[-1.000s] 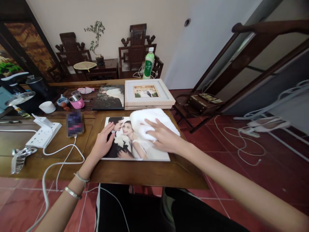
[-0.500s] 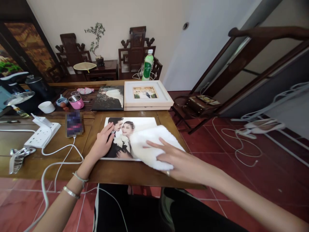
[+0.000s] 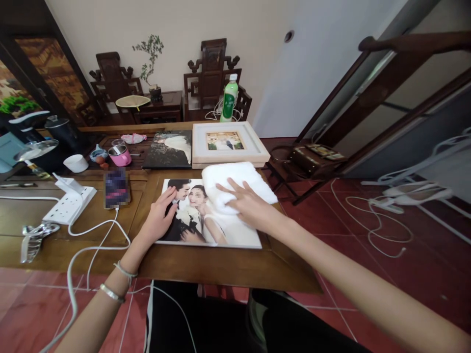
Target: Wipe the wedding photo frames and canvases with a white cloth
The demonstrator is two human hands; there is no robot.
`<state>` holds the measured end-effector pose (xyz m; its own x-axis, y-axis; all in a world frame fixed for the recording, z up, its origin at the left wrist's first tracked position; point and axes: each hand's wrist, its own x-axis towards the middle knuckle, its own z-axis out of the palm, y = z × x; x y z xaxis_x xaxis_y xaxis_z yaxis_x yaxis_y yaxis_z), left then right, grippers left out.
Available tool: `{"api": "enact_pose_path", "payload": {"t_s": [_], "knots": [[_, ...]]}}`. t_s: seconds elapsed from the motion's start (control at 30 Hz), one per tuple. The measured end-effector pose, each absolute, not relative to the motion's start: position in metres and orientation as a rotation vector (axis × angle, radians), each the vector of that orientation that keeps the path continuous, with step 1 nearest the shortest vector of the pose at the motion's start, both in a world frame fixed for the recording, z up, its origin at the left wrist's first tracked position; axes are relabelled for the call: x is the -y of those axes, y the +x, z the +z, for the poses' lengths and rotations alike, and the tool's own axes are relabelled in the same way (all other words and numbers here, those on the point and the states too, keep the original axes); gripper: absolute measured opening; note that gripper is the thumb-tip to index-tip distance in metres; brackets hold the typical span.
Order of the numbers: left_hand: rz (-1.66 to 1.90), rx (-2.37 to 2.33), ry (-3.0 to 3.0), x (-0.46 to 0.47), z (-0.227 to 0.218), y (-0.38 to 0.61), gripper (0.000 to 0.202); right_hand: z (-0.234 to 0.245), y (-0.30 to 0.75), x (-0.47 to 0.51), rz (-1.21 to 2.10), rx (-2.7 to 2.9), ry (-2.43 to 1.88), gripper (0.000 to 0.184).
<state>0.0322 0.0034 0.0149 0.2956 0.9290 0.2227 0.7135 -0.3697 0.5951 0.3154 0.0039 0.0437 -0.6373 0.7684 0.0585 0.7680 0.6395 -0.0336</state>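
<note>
A glossy wedding photo panel (image 3: 217, 235) lies flat on the wooden table, showing a couple. My left hand (image 3: 161, 215) rests open on its left edge, fingers stretched out over the picture. My right hand (image 3: 252, 206) holds a folded white towel (image 3: 235, 176) from above, fingers spread and pressed onto it. The towel covers the panel's upper right corner and reaches past its edge. My right thumb and palm side are partly hidden.
Behind the panel are a white-framed photo (image 3: 230, 142), a dark photo panel (image 3: 167, 149) and a green bottle (image 3: 230, 98). To the left are a phone (image 3: 117, 189) on a cable, a power strip (image 3: 69, 203), a hair clip (image 3: 35, 240) and a pink cup (image 3: 120, 156).
My right hand has moved the towel away from me, up to the panel's far right corner, uncovering the lower right part of the picture. My left hand stays on the left edge.
</note>
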Motion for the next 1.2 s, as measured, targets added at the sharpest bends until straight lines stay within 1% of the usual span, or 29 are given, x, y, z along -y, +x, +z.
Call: {"api": "enact_pose_path", "payload": {"t_s": [0.07, 0.23, 0.37, 0.43, 0.53, 0.7, 0.83, 0.93, 1.1, 1.2], "knots": [[0.776, -1.479, 2.187, -0.003, 0.015, 0.033, 0.047, 0.043, 0.318, 0.025, 0.066, 2.809, -1.276, 0.058], [0.799, -1.479, 2.196, -0.003, 0.013, 0.034, 0.046, 0.035, 0.331, 0.092, 0.264, 2.812, -1.099, 0.042], [0.756, -1.5, 2.206, -0.002, 0.014, 0.035, 0.046, 0.04, 0.335, 0.107, 0.441, 2.788, -0.973, 0.041], [0.736, -1.509, 2.21, -0.001, 0.014, 0.035, 0.046, 0.047, 0.332, 0.097, 0.459, 2.752, -0.977, 0.043], [0.731, -1.501, 2.213, -0.001, 0.013, 0.034, 0.047, 0.054, 0.326, 0.061, 0.387, 2.721, -1.077, 0.045], [0.755, -1.482, 2.198, -0.001, 0.014, 0.033, 0.045, 0.049, 0.32, -0.016, 0.231, 2.674, -1.262, 0.047], [0.762, -1.483, 2.167, 0.0, 0.017, 0.034, 0.045, 0.048, 0.319, -0.036, 0.174, 2.66, -1.318, 0.05], [0.78, -1.479, 2.158, 0.0, 0.016, 0.034, 0.045, 0.055, 0.32, -0.012, 0.231, 2.67, -1.331, 0.05], [0.795, -1.479, 2.16, 0.0, 0.015, 0.034, 0.045, 0.066, 0.328, 0.064, 0.371, 2.743, -1.293, 0.047], [0.776, -1.483, 2.169, 0.0, 0.015, 0.035, 0.046, 0.067, 0.337, 0.107, 0.481, 2.711, -1.225, 0.041]]}}
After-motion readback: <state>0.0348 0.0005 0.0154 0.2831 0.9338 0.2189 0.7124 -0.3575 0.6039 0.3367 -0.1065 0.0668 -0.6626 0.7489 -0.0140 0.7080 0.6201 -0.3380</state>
